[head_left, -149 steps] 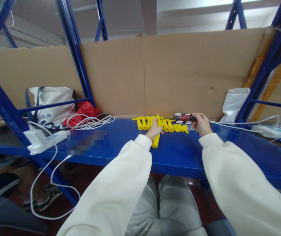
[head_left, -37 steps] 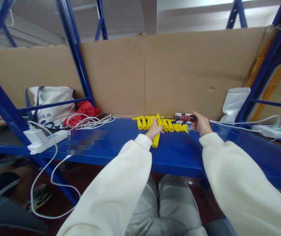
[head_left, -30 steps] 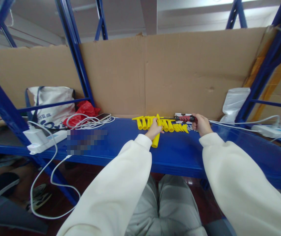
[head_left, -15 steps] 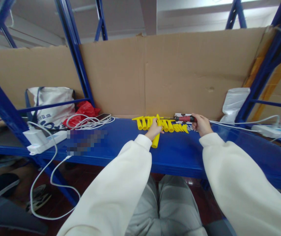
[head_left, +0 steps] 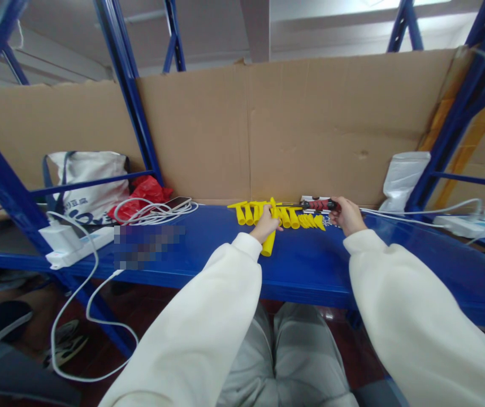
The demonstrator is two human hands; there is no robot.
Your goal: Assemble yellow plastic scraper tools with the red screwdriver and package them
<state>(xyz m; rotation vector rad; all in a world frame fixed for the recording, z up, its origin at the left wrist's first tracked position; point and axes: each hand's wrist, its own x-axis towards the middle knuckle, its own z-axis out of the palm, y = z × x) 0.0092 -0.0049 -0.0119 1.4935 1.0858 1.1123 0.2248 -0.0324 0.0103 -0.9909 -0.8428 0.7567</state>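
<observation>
My left hand (head_left: 265, 225) is closed around a yellow T-shaped part (head_left: 268, 244) that stands out in front of a row of similar yellow parts (head_left: 249, 213). In my right hand (head_left: 348, 216) is the end of a red and black screwdriver (head_left: 319, 204). Its shaft points left and meets the head of the held yellow part. Several small yellow pieces (head_left: 311, 221) lie right of the row, and tiny silvery bits (head_left: 330, 222) are scattered beside them, near my right fingers.
A blue shelf (head_left: 208, 249) carries everything, with a cardboard sheet (head_left: 310, 130) behind. At left are a white bag (head_left: 90, 181), red plastic (head_left: 147, 191), coiled white cable (head_left: 161, 213) and a power strip (head_left: 81, 246). A white pouch (head_left: 406, 178) stands right. Another person's arm shows far left.
</observation>
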